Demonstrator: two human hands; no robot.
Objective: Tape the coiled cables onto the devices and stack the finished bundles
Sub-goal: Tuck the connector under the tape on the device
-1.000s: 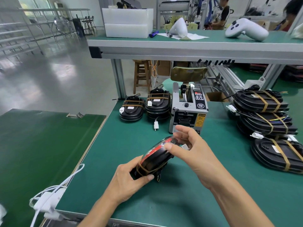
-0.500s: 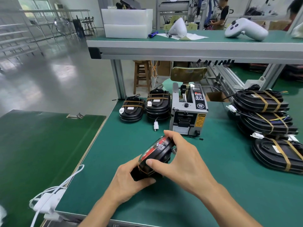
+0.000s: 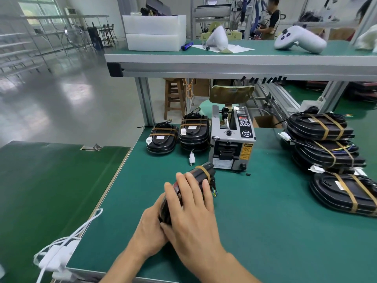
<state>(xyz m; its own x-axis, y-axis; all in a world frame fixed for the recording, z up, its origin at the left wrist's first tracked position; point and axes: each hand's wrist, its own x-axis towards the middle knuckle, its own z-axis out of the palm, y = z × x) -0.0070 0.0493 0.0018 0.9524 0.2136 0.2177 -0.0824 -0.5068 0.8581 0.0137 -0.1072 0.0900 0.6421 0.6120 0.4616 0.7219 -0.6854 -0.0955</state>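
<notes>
**Black Bundle Held Flat in Two Hands**

Black and taped with a brown band, the bundle (image 3: 201, 174) now lies lower and flatter than a moment ago, when it stood tipped up. The right hand (image 3: 191, 209) has moved on top of it, fingers lying straight across it. The left hand (image 3: 150, 227) grips its near end from the side. It sits just in front of the tape machine (image 3: 231, 139).

The green table (image 3: 265, 221) has finished bundles (image 3: 177, 135) at the back and bigger taped stacks (image 3: 326, 144) on the right. A shelf (image 3: 224, 60) above holds a white controller (image 3: 299, 38). The floor is shiny grey.
</notes>
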